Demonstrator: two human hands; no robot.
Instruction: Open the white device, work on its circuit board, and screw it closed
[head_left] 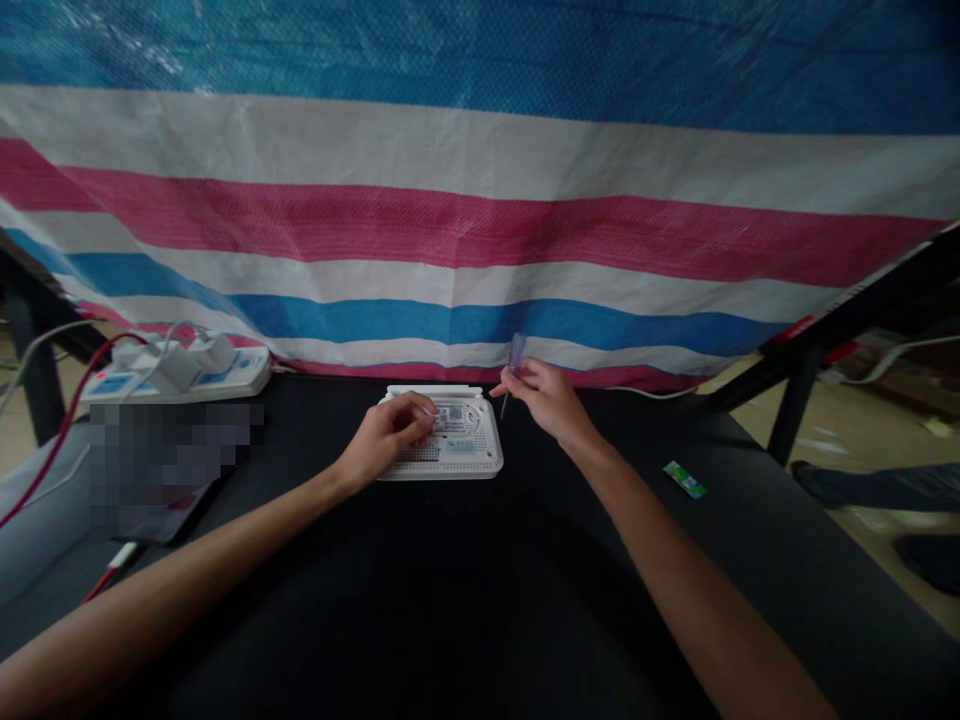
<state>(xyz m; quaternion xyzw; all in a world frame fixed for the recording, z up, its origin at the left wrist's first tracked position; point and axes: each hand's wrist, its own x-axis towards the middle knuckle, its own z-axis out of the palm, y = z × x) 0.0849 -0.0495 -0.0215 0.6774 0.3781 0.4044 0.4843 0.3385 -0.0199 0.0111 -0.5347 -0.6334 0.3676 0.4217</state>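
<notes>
A white router [480,460] lies flat on the black table, its underside with vents and printed labels facing up. A thin white cable [474,422] loops over that underside. My left hand [394,432] rests over the router's left half, its fingers curled and drawn together; whatever they pinch, if anything, is hidden. Just right of the router, my right hand [546,395] is closed around a screwdriver [517,350] with a clear purple handle. The screwdriver's thin shaft points down beside the router's right edge, apart from the labels.
A white power strip [251,372] with plugged-in adapters stands at the back left. Before it lies a dark, blurred-out flat device [169,475], with red and white cables near it. A small green packet [684,480] lies on the right. Striped sheeting [465,230] hangs behind; a person's leg [862,487] shows at right.
</notes>
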